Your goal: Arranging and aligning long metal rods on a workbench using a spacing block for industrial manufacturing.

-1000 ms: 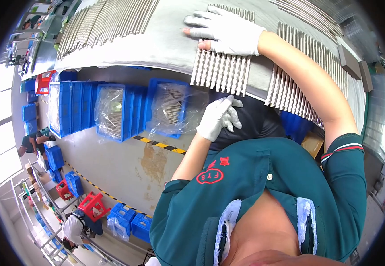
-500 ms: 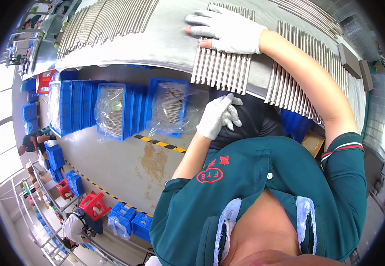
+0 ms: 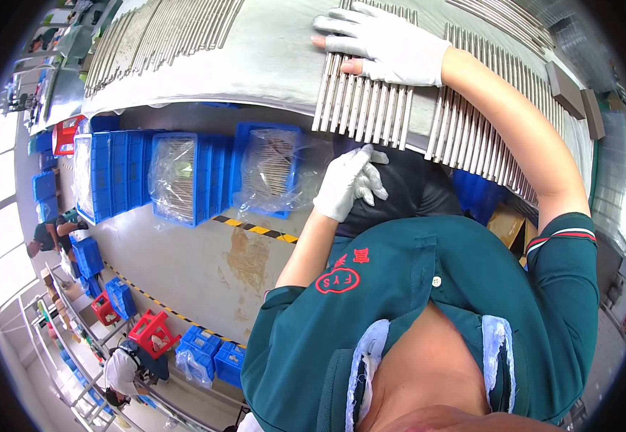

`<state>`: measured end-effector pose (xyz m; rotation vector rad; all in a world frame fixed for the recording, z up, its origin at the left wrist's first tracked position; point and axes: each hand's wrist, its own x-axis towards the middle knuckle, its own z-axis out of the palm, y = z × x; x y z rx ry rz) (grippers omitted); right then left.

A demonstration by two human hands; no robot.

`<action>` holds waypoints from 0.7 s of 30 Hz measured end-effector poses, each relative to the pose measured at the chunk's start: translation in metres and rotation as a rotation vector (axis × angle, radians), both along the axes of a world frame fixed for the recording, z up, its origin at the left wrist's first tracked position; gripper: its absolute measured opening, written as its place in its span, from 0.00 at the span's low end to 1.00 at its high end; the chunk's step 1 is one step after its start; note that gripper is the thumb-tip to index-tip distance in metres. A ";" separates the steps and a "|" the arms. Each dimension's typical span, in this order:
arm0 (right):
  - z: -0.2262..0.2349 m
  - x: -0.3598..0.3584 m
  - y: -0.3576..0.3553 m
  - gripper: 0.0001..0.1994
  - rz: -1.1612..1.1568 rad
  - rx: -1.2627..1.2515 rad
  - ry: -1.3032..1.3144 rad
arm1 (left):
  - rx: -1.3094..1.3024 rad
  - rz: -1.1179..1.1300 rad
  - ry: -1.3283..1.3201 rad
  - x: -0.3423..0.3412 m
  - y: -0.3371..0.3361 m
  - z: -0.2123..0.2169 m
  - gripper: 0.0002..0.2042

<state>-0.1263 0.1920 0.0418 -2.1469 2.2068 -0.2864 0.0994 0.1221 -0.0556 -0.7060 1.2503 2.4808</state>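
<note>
My right hand [image 3: 388, 47], in a white glove with some bare fingertips, lies flat with fingers spread across a group of slim metal rods [image 3: 363, 108]. These rods sit side by side on the table, their near ends jutting past its front edge. Beside them on the right, under my right forearm, is a second row of similar rods [image 3: 486, 122], a narrow gap away. My left hand [image 3: 349, 183], also gloved in white, rests over my lap below the table edge. Its fingers are loosely bent and apart, with nothing seen in them.
More rods [image 3: 165, 36] lie at the table's far left, others [image 3: 504, 21] at the back right. Grey blocks [image 3: 565, 90] stand at the right edge. Blue crates [image 3: 237, 173] with plastic-wrapped rods line the left floor. Another person [image 3: 129, 367] is at lower left.
My right hand has slid a little to the right over the rods. The gap between the two rod groups looks narrower. My left hand stays over my lap; the whole view has shifted slightly.
</note>
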 end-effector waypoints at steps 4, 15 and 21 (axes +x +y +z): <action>-0.002 0.000 0.000 0.27 0.025 -0.021 0.012 | -0.001 0.015 -0.006 -0.001 0.002 0.001 0.23; -0.003 0.002 -0.003 0.26 -0.010 -0.011 0.001 | 0.011 0.018 0.009 -0.001 0.003 -0.001 0.21; -0.001 0.005 -0.014 0.26 -0.015 -0.030 0.003 | 0.019 0.015 0.010 -0.001 0.003 -0.002 0.21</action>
